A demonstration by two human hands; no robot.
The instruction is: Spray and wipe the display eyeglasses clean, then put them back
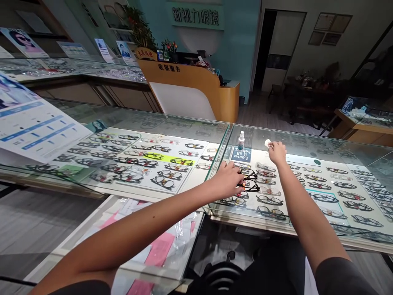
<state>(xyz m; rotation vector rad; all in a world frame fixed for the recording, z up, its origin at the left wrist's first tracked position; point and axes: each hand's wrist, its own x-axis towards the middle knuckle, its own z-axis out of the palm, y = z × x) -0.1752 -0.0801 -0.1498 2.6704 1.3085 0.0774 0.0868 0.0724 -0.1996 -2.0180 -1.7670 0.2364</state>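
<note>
My left hand (pixel 226 179) is over the glass display counter (pixel 211 188), its fingers closed on a pair of black-framed eyeglasses (pixel 252 188). The frame sticks out to the right of the fingers, and its near part is hidden by them. Farther back and to the right, my right hand (pixel 277 153) pinches a small crumpled white tissue (pixel 267 143) above the glass top. Between the hands, a little farther away, a small white spray bottle (pixel 241 141) stands upright on the counter.
Rows of eyeglasses (pixel 162 183) lie inside the case under the glass. A large printed card (pixel 39 119) leans at the left. Below the counter, an open drawer (pixel 101 225) holds pink and white packets. Beyond stands an orange-and-white service desk (pixel 190 78).
</note>
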